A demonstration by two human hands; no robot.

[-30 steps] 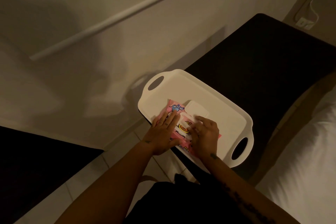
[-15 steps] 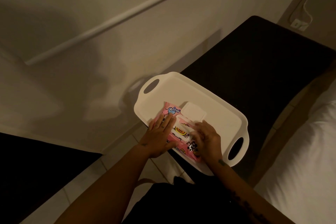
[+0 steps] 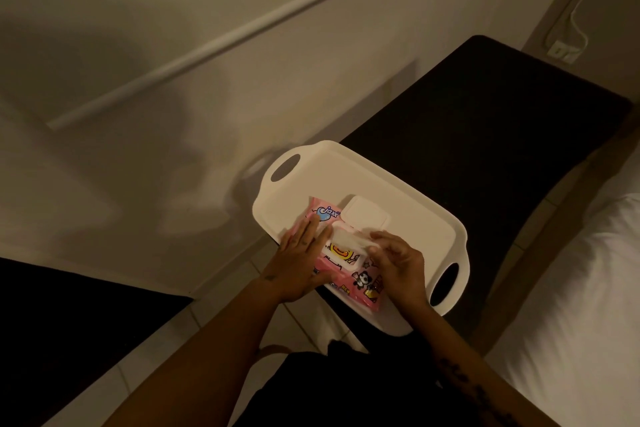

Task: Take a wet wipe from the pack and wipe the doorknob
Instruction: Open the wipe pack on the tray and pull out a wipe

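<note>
A pink wet wipe pack [image 3: 360, 282] with cartoon prints lies on a white tray [image 3: 412, 229]. Its white flip lid [image 3: 367, 217] stands open toward the far side. My left hand [image 3: 299, 260] lies flat on the pack's left part, fingers spread, holding it down. My right hand [image 3: 398, 262] is at the opening, fingertips pinched on the edge of a white wet wipe [image 3: 348, 240] that sticks out of the pack. No doorknob is in view.
The tray rests on a dark bench [image 3: 485, 135] along a pale wall. A white rail [image 3: 221, 42] runs across the wall. White bedding [image 3: 588, 305] lies at right, a wall socket with cable [image 3: 561, 52] at upper right, a tiled floor [image 3: 194, 322] below.
My right hand has shifted right from the pack's opening, drawing a white wipe partly out. The left hand stays pressed on the pack.
</note>
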